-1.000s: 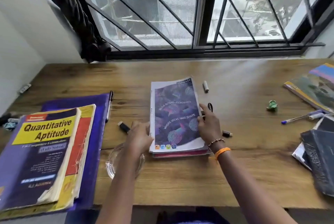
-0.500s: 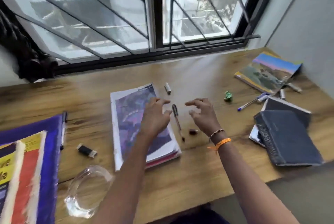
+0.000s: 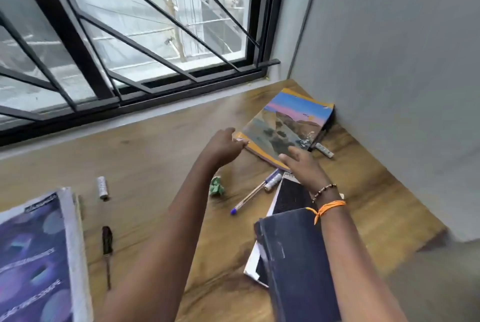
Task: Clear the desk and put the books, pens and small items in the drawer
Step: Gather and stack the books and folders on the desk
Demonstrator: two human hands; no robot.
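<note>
A landscape-cover book (image 3: 288, 124) lies in the desk's far right corner by the grey wall. My left hand (image 3: 220, 146) touches its near-left corner with curled fingers. My right hand (image 3: 302, 165) rests on its near edge, fingers fairly straight. A dark blue book (image 3: 293, 256) lies on other books under my right forearm. A blue pen (image 3: 253, 195), a green crumpled scrap (image 3: 217, 189), a grey cap (image 3: 101, 187), a black pen (image 3: 107, 249) and a purple notebook (image 3: 33, 259) lie on the wooden desk (image 3: 155, 165).
A barred window (image 3: 124, 35) runs along the desk's back edge. The grey wall (image 3: 402, 74) closes the right side. A white marker (image 3: 324, 150) lies beside the landscape book near the wall.
My view has swung right. Both hands left the purple notebook and reached across to the landscape-cover book in the corner.
</note>
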